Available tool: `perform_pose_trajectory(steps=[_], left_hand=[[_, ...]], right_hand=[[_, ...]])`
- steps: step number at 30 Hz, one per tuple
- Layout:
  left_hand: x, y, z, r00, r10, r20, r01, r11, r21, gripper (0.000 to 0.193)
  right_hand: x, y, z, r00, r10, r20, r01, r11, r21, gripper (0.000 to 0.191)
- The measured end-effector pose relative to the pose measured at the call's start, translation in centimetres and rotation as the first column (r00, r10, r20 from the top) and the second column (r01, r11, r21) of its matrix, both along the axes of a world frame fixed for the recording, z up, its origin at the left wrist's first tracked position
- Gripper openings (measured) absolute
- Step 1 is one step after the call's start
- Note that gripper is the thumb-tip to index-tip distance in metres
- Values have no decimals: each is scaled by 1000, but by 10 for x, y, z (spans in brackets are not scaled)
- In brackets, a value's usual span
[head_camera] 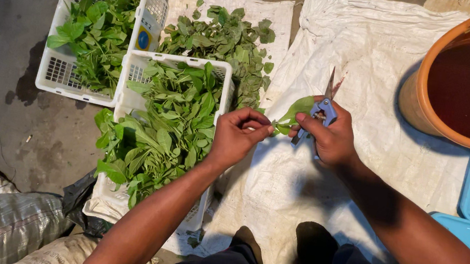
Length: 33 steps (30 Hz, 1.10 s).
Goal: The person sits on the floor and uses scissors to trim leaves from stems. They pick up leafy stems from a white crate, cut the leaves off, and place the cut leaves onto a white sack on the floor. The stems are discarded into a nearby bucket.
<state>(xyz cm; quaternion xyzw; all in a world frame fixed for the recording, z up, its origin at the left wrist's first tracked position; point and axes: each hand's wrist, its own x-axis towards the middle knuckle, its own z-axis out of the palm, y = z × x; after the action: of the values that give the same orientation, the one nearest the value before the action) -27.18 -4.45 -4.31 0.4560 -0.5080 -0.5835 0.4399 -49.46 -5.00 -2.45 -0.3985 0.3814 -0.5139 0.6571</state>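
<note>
Two hands meet over the white sack's (373,59) left edge: left hand (235,137) pinches a leafy sprig (293,114), right hand (331,138) closed around blue snips (321,109). Trimming step; next cut likely needs blades at the stem. Leaf-filled crate (135,73) alongside.

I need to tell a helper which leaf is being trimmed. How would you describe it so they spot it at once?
Start at the white sack cloth beside the orange tub. Above it, the left hand and right hand meet, pinching one leafy sprig. Unlike the crated greens, it is held alone, beside blue-handled snips.
</note>
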Motion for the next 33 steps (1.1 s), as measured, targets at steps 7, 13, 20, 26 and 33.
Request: perform_pose_trajectory(steps=[7, 13, 20, 26, 33], left_hand=[[-1, -2, 20, 970, 28, 242, -37, 999, 32, 32], [3, -5, 15, 966, 149, 213, -132, 987, -94, 24], [5, -8, -1, 968, 214, 128, -209, 976, -52, 20], [3, -7, -2, 960, 167, 223, -177, 984, 26, 21], [0, -6, 2, 944, 104, 313, -114, 993, 14, 20]], right_hand=[[-8, 3, -18, 985, -91, -148, 88, 996, -25, 22], [-8, 33, -46, 942, 4, -337, 32, 994, 100, 20], [-1, 41, -38, 547, 125, -828, -155, 987, 46, 27], [5, 30, -24, 458, -40, -888, -245, 955, -170, 31], [5, 24, -14, 421, -64, -905, -257, 948, -187, 30]])
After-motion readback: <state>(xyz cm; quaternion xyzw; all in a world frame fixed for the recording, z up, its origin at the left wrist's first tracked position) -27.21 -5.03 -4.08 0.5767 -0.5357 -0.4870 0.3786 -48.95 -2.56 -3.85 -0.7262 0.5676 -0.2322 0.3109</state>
